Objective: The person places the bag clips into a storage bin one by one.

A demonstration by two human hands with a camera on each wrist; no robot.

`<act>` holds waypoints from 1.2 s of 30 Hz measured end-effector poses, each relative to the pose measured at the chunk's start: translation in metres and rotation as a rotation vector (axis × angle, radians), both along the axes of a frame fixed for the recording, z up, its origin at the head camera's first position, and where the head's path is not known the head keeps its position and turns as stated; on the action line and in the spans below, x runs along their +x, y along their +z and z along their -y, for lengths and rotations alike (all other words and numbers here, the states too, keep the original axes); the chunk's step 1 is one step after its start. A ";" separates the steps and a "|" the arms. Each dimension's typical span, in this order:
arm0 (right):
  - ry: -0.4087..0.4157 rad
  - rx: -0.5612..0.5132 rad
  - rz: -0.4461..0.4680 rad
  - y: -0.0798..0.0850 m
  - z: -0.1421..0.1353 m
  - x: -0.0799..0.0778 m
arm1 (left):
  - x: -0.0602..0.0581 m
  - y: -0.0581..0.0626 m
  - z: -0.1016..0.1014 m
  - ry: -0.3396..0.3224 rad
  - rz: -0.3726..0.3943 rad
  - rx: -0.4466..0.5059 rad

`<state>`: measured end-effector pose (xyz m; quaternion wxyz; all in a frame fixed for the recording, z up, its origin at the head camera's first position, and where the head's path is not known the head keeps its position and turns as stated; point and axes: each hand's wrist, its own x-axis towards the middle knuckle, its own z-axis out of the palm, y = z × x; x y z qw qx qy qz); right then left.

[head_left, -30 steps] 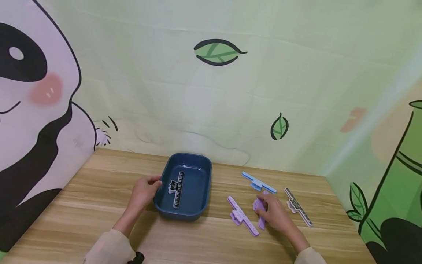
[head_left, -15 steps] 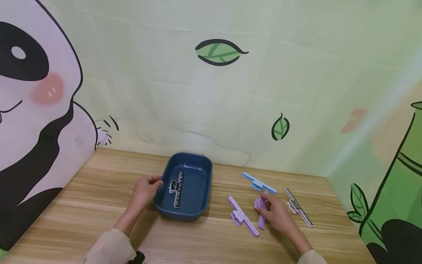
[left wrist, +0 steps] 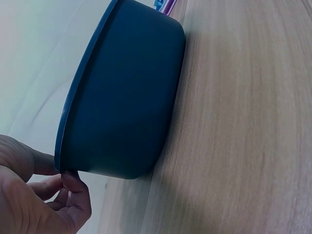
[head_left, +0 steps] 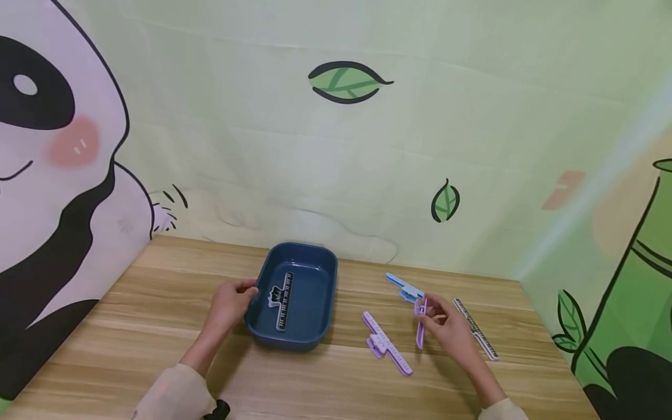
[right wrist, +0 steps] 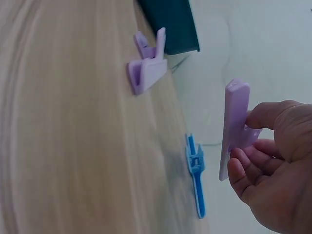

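Note:
My left hand (head_left: 229, 304) pinches the left rim of a dark blue rectangular basin (head_left: 294, 345); in the left wrist view, thumb and fingers (left wrist: 75, 190) meet at the rim's corner. Inside the basin lies a black-and-white clip (head_left: 284, 306) with a piano-key pattern. My right hand (head_left: 450, 331) holds a purple long-bar clip (head_left: 420, 335) between thumb and fingers. The right wrist view shows this clip (right wrist: 236, 109) raised off the table, its bar upright there and its handle partly hidden by the fingers.
Another purple clip (head_left: 391, 348) lies between basin and right hand. Behind the held clip is a blue clip (head_left: 401, 283), partly covered. A black-and-white clip (head_left: 485, 340) lies right of the right hand, which hides part of it. A printed cloth wall (head_left: 294, 175) borders the table's back.
My right hand has lifted the purple clip off the table and turned it, moving slightly up and right. The left hand and basin have stayed in place.

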<state>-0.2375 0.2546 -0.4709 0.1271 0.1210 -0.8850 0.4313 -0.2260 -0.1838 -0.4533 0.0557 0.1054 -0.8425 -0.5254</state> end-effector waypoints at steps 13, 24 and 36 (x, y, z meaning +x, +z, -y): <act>0.006 -0.082 0.076 0.026 -0.004 0.004 | 0.000 0.003 0.000 0.000 -0.004 -0.012; -0.008 -0.148 0.083 0.045 -0.005 0.005 | 0.001 0.003 0.000 -0.004 0.000 -0.006; -0.006 -0.165 0.047 0.053 -0.004 0.006 | 0.000 0.001 0.000 -0.006 -0.007 -0.014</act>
